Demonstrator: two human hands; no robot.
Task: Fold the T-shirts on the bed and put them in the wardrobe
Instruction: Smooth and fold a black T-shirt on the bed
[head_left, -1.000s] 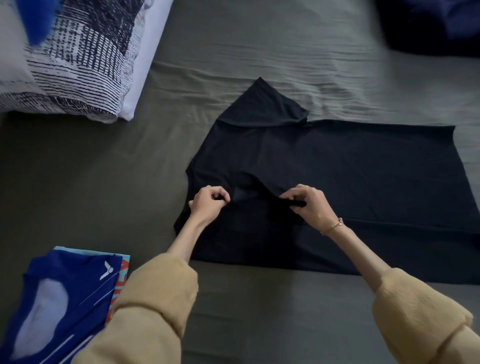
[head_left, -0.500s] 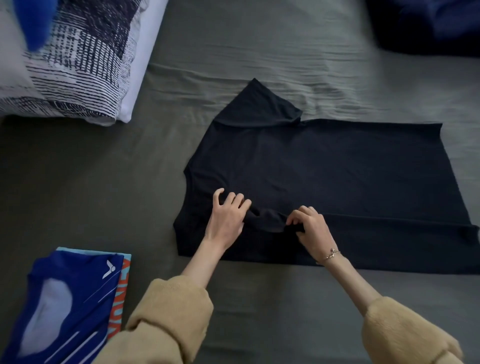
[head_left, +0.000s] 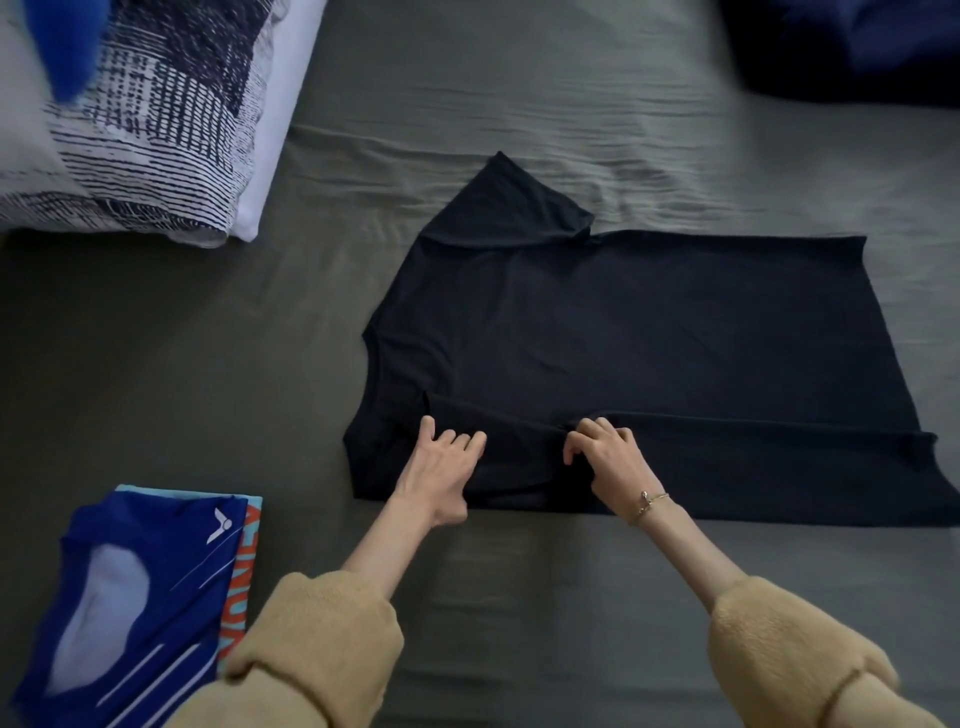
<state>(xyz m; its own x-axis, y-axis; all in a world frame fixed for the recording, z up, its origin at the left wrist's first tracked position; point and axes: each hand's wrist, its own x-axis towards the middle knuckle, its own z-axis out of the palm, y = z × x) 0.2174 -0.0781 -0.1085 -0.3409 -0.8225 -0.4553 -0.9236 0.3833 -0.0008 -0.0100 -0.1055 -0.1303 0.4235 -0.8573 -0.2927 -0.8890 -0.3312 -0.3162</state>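
A black T-shirt (head_left: 649, 332) lies spread on the grey bed sheet (head_left: 519, 104), its neck end to the left and its hem to the right. Its near side is folded over, and the far sleeve sticks out at the top. My left hand (head_left: 441, 467) lies flat on the folded near part, fingers spread. My right hand (head_left: 608, 457) rests beside it, its curled fingertips pinching the fabric at the fold's edge. A folded blue T-shirt (head_left: 119, 597) sits at the lower left on top of another folded shirt with orange lettering (head_left: 244, 561).
A pillow with a dark blue and white pattern (head_left: 156, 114) lies at the upper left, with something bright blue (head_left: 67, 41) over its corner. A dark blue heap of fabric (head_left: 852, 47) lies at the upper right. My sleeves are tan and fuzzy.
Both hands brought the near sleeve down onto the shirt. My left hand let go and flattened on the fold; my right hand moved nearer and stays pinched on the fabric.
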